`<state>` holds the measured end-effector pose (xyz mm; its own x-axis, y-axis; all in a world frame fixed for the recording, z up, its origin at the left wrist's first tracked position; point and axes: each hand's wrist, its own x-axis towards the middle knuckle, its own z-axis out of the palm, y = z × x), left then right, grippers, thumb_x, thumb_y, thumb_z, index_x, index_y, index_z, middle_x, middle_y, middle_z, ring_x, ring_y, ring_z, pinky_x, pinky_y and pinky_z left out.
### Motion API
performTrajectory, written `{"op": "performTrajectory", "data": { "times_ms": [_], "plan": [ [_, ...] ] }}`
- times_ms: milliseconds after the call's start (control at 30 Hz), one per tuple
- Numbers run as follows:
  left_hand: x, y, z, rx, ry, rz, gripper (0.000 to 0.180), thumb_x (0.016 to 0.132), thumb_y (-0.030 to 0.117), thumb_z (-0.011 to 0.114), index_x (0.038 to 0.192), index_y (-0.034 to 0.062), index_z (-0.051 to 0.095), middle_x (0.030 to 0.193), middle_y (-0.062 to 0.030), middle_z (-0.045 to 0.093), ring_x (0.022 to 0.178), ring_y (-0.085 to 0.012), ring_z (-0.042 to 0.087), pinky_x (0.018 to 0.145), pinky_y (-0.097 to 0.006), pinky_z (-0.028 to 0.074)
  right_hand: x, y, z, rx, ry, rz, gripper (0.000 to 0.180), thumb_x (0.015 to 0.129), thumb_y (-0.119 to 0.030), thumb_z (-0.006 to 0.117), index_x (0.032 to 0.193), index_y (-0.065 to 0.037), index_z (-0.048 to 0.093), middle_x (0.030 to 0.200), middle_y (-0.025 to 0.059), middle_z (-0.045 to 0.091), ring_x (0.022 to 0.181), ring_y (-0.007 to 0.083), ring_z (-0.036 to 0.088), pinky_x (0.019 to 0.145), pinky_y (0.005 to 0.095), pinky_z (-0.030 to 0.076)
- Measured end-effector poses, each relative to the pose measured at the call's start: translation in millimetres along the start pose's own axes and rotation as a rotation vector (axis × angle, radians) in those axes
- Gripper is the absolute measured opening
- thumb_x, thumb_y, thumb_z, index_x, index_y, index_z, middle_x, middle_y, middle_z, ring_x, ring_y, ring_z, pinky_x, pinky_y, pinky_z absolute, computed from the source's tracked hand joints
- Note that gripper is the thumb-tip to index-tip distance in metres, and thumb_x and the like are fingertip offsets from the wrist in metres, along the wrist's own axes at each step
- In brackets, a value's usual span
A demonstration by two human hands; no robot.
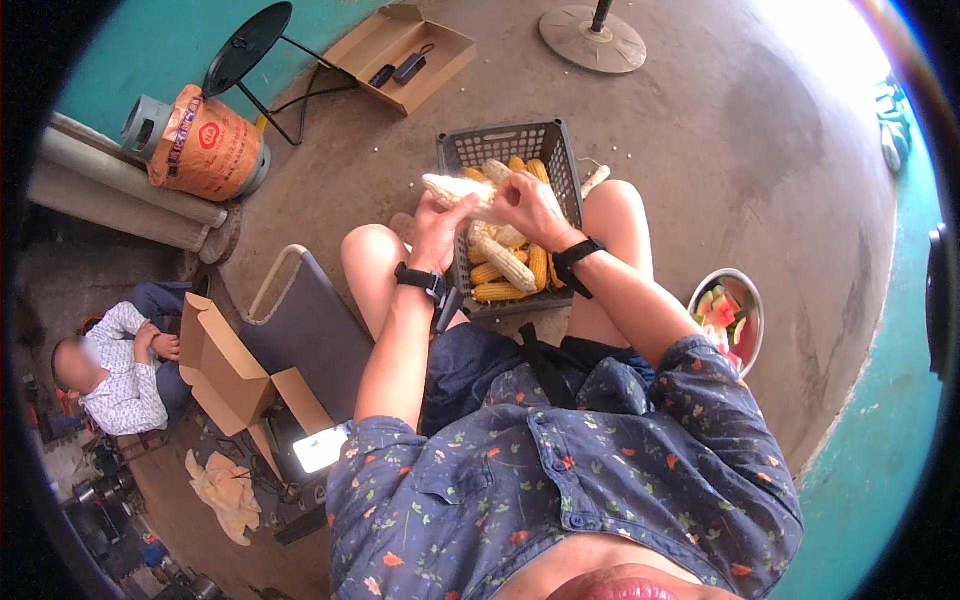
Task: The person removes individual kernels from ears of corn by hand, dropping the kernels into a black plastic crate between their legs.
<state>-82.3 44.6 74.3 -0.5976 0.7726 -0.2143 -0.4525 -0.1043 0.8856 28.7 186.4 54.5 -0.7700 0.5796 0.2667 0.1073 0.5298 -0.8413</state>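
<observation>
The left hand [440,232] gripped a pale, tapered corn cob [452,189], its long axis slanting gently down rightward, above a dark-grey, perforated plastic crate [504,146] holding bright yellow cobs [504,291]. The right hand [536,210], fingers bunched, met the cob's right part; its exact grip couldn't be told.

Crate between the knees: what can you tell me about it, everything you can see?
The crate is dark grey, rectangular and open-topped, with lattice walls; it looks like plastic. It sits upright on the floor between the knees. Inside lie yellow and whitish cobs, jumbled together. The left hand and right hand overlap it in view, hiding part of it; whether the knees touch it is unclear.
</observation>
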Motion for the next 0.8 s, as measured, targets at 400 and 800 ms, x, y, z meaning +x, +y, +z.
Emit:
{"op": "performTrajectory", "data": {
  "times_ms": [400,800],
  "plan": [
    [3.2,-3.0,-4.5,-0.091,0.092,-0.010,0.033,0.090,0.013,0.069,0.118,0.0021,0.056,0.116,-0.0104,0.064,0.106,-0.0202,0.063,0.093,-0.035,0.053,2.7,11.2,-12.7,0.035,0.013,0.241,0.030,0.083,-0.026,0.062,0.089,0.003,0.064,0.085,0.0200,0.067,0.082,0.0314,0.066,0.076,0.0402,0.051],
    [4.2,-4.9,-5.4,-0.085,0.127,0.041,0.030,0.088,0.007,0.070,0.114,0.0016,0.055,0.115,-0.0103,0.063,0.105,-0.0207,0.063,0.092,-0.034,0.053,0.3,5.6,-13.6,0.163,-0.113,0.122,0.031,0.082,-0.029,0.070,0.088,0.001,0.070,0.083,0.0149,0.069,0.078,0.0245,0.067,0.072,0.0360,0.052]
  ]
}}
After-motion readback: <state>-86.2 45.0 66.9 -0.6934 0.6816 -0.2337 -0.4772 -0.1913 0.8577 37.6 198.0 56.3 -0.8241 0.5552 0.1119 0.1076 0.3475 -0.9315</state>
